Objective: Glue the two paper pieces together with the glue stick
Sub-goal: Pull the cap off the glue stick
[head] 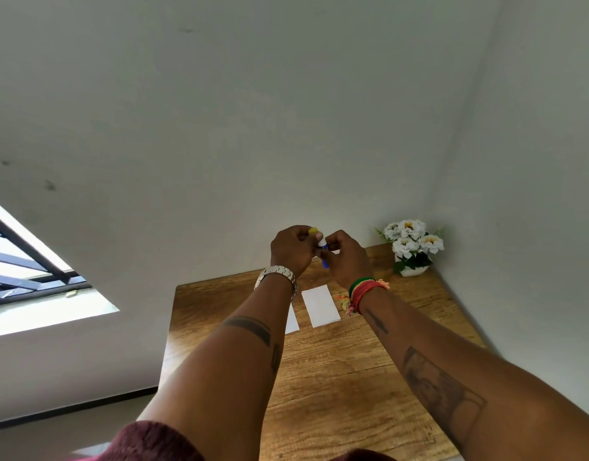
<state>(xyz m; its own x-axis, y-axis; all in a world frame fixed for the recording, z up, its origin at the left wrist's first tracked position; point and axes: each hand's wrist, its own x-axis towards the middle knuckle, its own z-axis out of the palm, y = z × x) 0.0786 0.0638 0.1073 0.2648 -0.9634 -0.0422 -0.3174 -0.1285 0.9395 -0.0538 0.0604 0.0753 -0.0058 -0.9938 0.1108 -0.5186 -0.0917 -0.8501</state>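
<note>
Two white paper pieces lie side by side on the wooden table: one in plain sight, the other mostly hidden under my left forearm. Above the table's far end both hands are raised together. My right hand grips the blue glue stick, whose white tip shows between the hands. My left hand pinches the yellow cap just above and left of the stick, apart from it.
A white pot of white flowers stands in the table's far right corner against the walls. A window is at the left. The table's left edge drops to the floor.
</note>
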